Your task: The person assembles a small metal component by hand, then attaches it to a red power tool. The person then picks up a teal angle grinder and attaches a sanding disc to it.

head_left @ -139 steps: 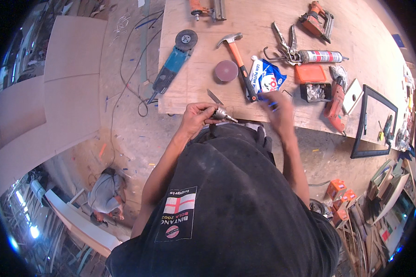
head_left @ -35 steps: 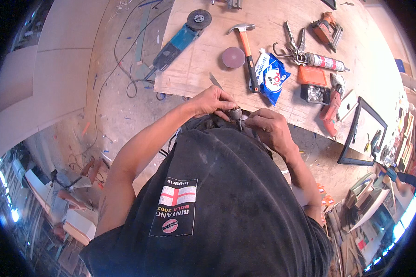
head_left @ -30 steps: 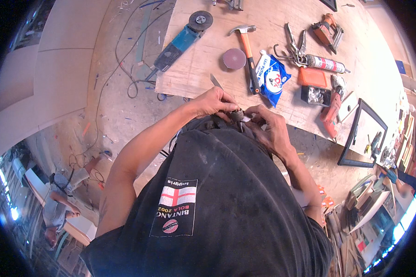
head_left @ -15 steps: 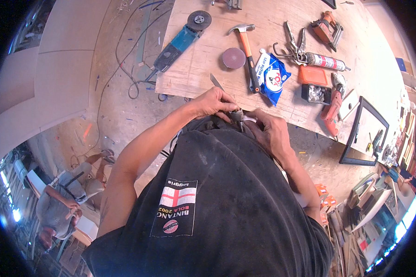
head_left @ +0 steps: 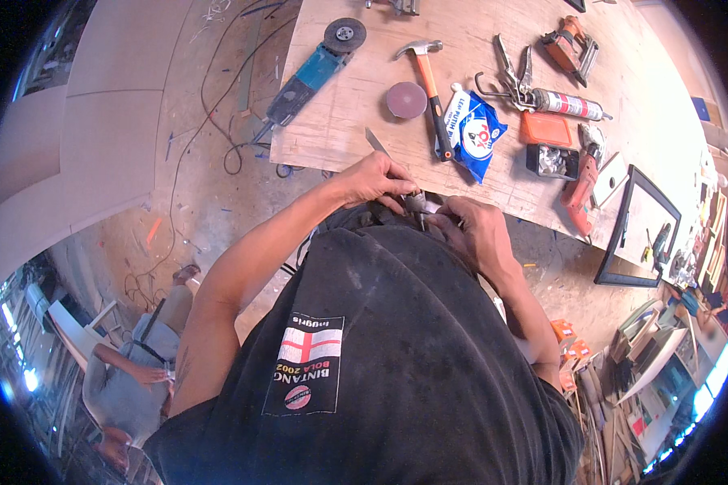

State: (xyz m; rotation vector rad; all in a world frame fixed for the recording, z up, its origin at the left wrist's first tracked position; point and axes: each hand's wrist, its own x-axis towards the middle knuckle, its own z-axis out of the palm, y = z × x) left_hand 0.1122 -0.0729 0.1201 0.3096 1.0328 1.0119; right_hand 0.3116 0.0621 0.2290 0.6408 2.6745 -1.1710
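Observation:
Close to my body at the table's near edge, my left hand point(head_left: 378, 179) pinches a small grey metal cylindrical part point(head_left: 416, 202). A thin dark tip sticks out of the part toward my shirt. My right hand point(head_left: 471, 226) is beside it, fingers curled and pressed together against the part's right side; whatever they grip is mostly hidden. A narrow metal blade point(head_left: 375, 141) lies at the table edge just beyond my left fingers. Past my hands are a claw hammer point(head_left: 430, 89), a blue and white pouch point(head_left: 479, 137) and a round reddish sanding disc point(head_left: 406, 100).
On the wooden table point(head_left: 340, 141) lie a teal angle grinder point(head_left: 311, 77), a caulking gun point(head_left: 570, 105), an orange nail gun point(head_left: 570, 50), an open box of small parts point(head_left: 552, 162), a red drill point(head_left: 582, 190) and a black frame point(head_left: 629, 279). Another person point(head_left: 133, 380) sits at lower left.
My right fingers have closed in nearer the grey part, and a pale bit seen by them is now mostly covered. The person at lower left has shifted posture, leaning lower.

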